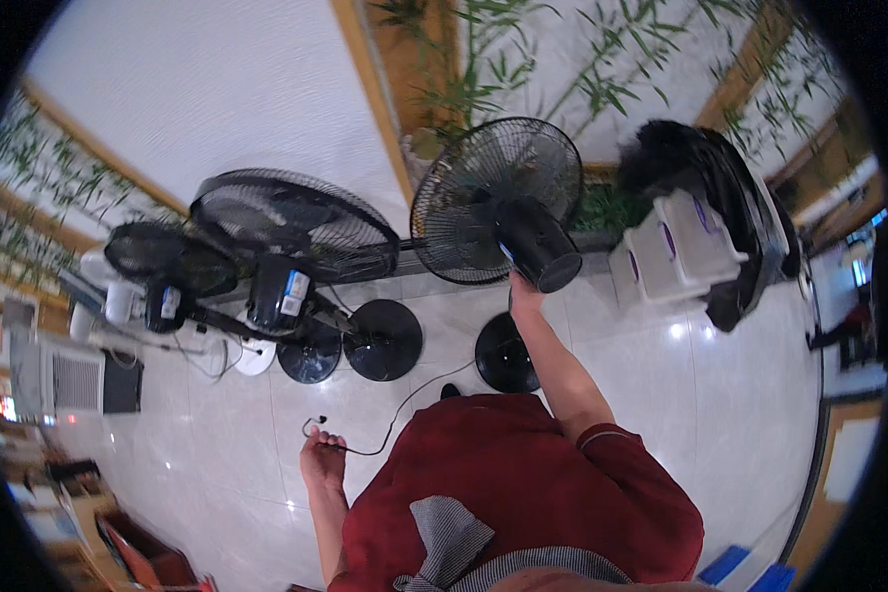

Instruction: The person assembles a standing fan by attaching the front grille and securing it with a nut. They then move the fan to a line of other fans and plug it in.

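Note:
A black pedestal fan point(538, 247) stands in front of me, its round wire cage facing the wall. My right hand point(526, 294) reaches up just under its motor housing and is closed around the neck; the fingers are partly hidden. Below sits the fan's round black base point(504, 360) on the tiles. Down at the left, my left hand point(323, 456) pinches the black power cord point(385, 442) near its end. The plug point(322, 419) sticks out above the fingers, and the cord droops in a curve toward the fan's base.
More black pedestal fans point(281, 222) and round bases point(385, 340) crowd together on the left. White plastic drawers point(671, 247) draped with black fabric point(735, 227) stand at the right. Bamboo plants point(602, 59) line the wall. A grey slatted unit point(74, 380) is far left.

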A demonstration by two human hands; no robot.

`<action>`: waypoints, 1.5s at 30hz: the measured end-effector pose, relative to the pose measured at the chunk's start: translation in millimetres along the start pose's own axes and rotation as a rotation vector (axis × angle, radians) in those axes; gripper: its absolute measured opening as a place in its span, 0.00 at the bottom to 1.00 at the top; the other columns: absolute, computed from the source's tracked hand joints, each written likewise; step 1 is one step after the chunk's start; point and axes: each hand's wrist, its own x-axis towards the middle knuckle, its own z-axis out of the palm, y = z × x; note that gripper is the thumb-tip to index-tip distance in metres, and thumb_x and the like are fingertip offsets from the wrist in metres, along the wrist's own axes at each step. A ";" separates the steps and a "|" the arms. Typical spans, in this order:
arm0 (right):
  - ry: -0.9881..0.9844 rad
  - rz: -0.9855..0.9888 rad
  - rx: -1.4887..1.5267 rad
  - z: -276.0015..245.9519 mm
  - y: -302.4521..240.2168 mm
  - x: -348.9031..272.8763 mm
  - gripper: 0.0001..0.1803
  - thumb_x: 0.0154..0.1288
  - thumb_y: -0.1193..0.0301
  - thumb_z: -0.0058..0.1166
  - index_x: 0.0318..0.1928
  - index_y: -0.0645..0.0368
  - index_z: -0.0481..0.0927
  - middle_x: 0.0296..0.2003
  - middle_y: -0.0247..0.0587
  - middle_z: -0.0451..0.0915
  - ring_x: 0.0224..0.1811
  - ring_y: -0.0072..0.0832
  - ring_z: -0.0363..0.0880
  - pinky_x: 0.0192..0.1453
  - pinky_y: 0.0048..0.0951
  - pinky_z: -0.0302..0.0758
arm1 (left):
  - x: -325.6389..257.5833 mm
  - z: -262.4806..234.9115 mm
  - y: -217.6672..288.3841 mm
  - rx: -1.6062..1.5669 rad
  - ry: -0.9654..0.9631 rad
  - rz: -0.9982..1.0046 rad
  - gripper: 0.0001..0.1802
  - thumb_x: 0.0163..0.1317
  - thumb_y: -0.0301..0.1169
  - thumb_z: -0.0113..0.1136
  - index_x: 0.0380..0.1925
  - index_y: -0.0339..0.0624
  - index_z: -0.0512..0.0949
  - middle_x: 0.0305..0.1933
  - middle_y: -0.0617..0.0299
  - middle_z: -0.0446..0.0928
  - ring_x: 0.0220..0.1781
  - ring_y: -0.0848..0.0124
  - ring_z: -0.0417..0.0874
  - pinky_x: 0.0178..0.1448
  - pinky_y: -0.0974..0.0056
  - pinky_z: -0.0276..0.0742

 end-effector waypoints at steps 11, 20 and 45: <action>0.225 0.228 -0.044 -14.1 -48.6 -4.0 0.21 0.51 0.77 0.62 0.49 0.60 0.77 0.45 0.34 0.79 0.48 0.29 0.74 0.55 0.31 0.68 | 46.3 65.7 -14.8 0.068 -0.136 -0.326 0.13 0.55 0.20 0.51 0.40 0.42 0.66 0.23 0.66 0.66 0.28 0.70 0.69 0.44 0.64 0.67; -0.180 -0.038 -0.309 -45.7 -27.7 -70.8 0.17 0.66 0.57 0.53 0.41 0.60 0.79 0.39 0.39 0.81 0.45 0.33 0.77 0.52 0.35 0.70 | 48.8 65.7 -27.1 0.085 -0.195 -0.248 0.05 0.64 0.27 0.50 0.40 0.43 0.69 0.24 0.67 0.67 0.29 0.70 0.69 0.44 0.63 0.68; -0.357 -0.646 -0.565 -93.9 -45.0 -75.5 0.16 0.61 0.58 0.58 0.35 0.60 0.80 0.31 0.40 0.80 0.35 0.36 0.78 0.44 0.36 0.73 | -25.8 -12.5 -50.9 -0.017 0.020 -0.040 0.03 0.67 0.29 0.46 0.34 0.48 0.70 0.23 0.69 0.68 0.29 0.72 0.69 0.43 0.63 0.68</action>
